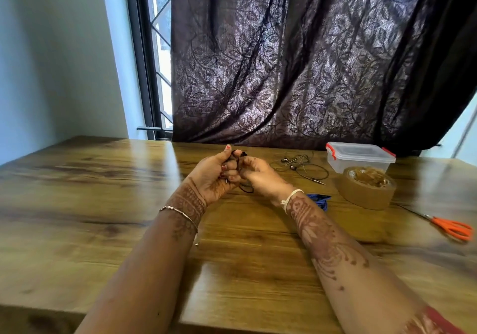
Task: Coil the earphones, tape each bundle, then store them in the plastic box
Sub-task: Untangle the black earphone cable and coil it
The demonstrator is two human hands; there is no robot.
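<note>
Left hand [214,172]: raised over the bench [103,191], grip curled round black earphones [237,153]; right hand [260,176]: touching the left, grip pinching the same cord, a loop hanging below both; second earphones [299,166]: loose on the bench, just left of the plastic box [358,159]; box: lid on, red clips; tape roll [366,194]: brown, lying flat, in front of the box; blue item [320,200]: partly hidden behind the right wrist; scissors [451,228]: orange handles, far right.

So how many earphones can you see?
3: a black pair in the left hand and right hand, a grey pair loose beside the box, and maybe a blue pair, partly hidden behind the right wrist.
</note>
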